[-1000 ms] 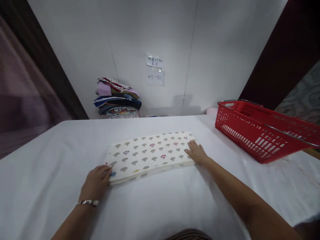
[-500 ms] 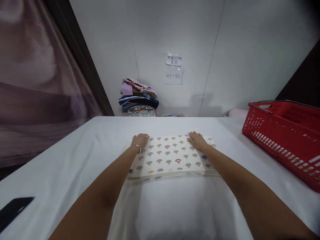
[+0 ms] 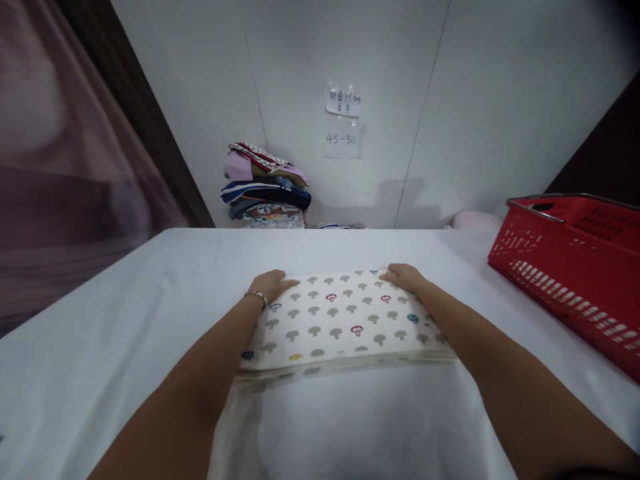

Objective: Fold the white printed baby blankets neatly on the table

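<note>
A folded white cloth with grey, red, blue and yellow mushroom prints (image 3: 330,319) lies in front of me on the white table. At its far left corner is my left hand (image 3: 271,285), a bracelet on the wrist, thumb over the top and fingers at the edge. My right hand (image 3: 404,276) holds the far right corner the same way, its fingertips partly hidden behind the edge. Between my forearms, sheer whitish material (image 3: 365,420) reaches from the cloth's near edge toward me.
The white-covered table (image 3: 140,300) extends to both sides. A red basket (image 3: 575,267) stands at the right. Beyond the far edge are stacked folded fabrics (image 3: 267,190) and a pink item (image 3: 475,220). Paper signs (image 3: 343,139) hang on the wall; a curtain (image 3: 75,167) hangs at left.
Both hands have gone from lying flat on the cloth to gripping its far corners. The cloth sits slightly nearer and looks larger. The view has shifted, and the dark object at lower left is nearly out of sight.
</note>
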The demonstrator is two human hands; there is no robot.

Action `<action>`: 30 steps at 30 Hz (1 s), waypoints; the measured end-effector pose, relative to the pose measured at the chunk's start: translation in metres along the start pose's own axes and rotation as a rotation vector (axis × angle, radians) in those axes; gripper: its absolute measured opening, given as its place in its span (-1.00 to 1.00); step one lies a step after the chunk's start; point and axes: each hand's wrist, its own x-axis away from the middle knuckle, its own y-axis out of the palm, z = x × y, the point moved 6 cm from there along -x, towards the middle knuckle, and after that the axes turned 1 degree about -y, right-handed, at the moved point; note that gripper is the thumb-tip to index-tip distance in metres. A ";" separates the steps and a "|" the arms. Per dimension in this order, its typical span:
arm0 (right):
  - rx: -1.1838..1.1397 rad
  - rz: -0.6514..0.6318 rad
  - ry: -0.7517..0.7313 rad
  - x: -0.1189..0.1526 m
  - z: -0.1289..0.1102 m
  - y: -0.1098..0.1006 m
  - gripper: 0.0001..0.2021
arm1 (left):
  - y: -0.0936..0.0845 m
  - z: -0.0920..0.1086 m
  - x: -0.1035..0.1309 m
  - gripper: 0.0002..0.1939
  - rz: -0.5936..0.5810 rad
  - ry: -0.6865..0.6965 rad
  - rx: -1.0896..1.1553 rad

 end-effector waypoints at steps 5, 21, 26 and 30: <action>0.035 0.007 -0.010 0.004 0.000 0.001 -0.41 | 0.002 -0.005 0.005 -0.35 0.054 0.050 -0.009; 0.017 -0.033 -0.465 0.009 -0.129 0.038 -0.24 | 0.027 0.075 0.030 -0.25 0.039 0.259 -0.013; -0.014 -0.074 -0.441 0.008 -0.131 0.043 -0.23 | 0.035 0.070 0.028 -0.21 -0.007 0.246 0.014; -0.013 -0.092 -0.396 0.011 -0.129 0.030 -0.26 | 0.032 0.069 0.027 -0.24 0.014 0.249 0.011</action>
